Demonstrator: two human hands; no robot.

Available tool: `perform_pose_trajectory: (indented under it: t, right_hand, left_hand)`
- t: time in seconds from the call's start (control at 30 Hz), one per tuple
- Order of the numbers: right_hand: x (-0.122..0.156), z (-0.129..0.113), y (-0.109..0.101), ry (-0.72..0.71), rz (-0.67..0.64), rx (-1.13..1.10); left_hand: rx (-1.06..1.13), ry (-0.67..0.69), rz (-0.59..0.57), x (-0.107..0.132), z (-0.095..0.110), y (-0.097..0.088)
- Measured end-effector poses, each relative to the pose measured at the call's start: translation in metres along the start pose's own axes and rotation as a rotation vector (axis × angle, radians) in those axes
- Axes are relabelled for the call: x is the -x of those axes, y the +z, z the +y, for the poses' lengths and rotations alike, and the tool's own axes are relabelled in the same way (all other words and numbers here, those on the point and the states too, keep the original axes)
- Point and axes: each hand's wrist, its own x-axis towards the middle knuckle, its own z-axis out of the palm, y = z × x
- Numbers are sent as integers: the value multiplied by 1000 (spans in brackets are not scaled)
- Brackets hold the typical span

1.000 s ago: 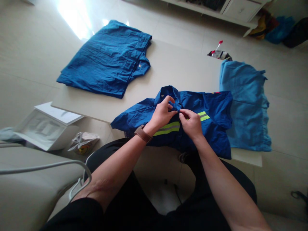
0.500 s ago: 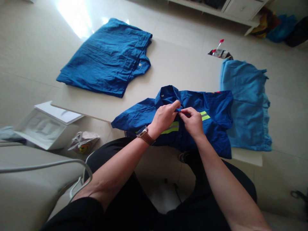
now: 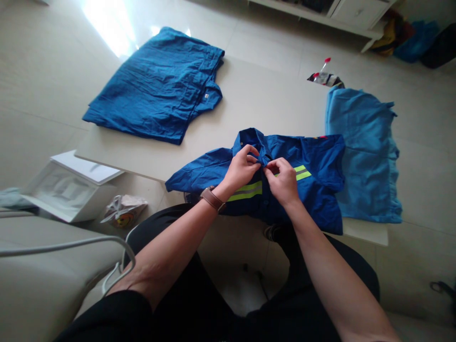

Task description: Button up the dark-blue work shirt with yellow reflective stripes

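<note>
A dark blue work shirt (image 3: 315,159) with a yellow-green and grey reflective stripe lies spread at the table's near edge, collar pointing away from me. My left hand (image 3: 242,167), with a brown-strapped watch on its wrist, pinches the shirt's front edge below the collar. Close beside it, my right hand (image 3: 283,180) pinches the same front edge between thumb and fingers. The fingertips nearly meet, and they hide whatever small part of the front lies between them.
The white table (image 3: 270,90) also bears a folded blue garment (image 3: 153,85) at the far left and light blue cloth (image 3: 363,156) at its right end. On the floor at left are a white box (image 3: 71,185) and a small bag (image 3: 124,211). A pale cable (image 3: 71,247) runs beside my left arm.
My left hand has turned at the wrist, its fingers now curling over the shirt's front edge. More of the reflective stripe shows. My right hand has shifted slightly left.
</note>
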Motion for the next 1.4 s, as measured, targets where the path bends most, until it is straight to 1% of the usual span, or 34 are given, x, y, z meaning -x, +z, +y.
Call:
perform_pose_trajectory:
  t: [0.1,0.27,0.37,0.5,0.6,0.67,0.8,1.0,1.13,1.23,1.4]
  right_hand:
    - [0,-2,0,-20,8,31]
    - [1,-2,1,-3,34,24]
    - [1,1,2,27,43,-2]
    - [2,4,4,57,27,-69]
    - [2,4,6,131,16,-125]
    - [1,5,8,183,14,-171]
    - [-1,8,11,247,8,-312]
    - [-3,11,8,254,-13,-384]
    - [-5,12,5,259,-78,-427]
    - [-6,14,4,264,-106,-437]
    - [-8,14,5,318,-44,-448]
  left_hand:
    - [-133,47,25,-1,3,-1]
    - [-542,271,27,4,8,0]
    - [-666,333,3,7,7,0]
    - [-659,329,-113,7,5,-1]
    - [-662,303,-182,7,7,-1]
    - [-677,298,-178,9,8,0]
    - [-645,283,-124,10,10,1]
    - [-552,271,-91,8,6,1]
    - [-527,258,-68,5,1,0]
    - [-516,253,-80,4,1,-1]
    - [-543,276,-119,5,6,-1]
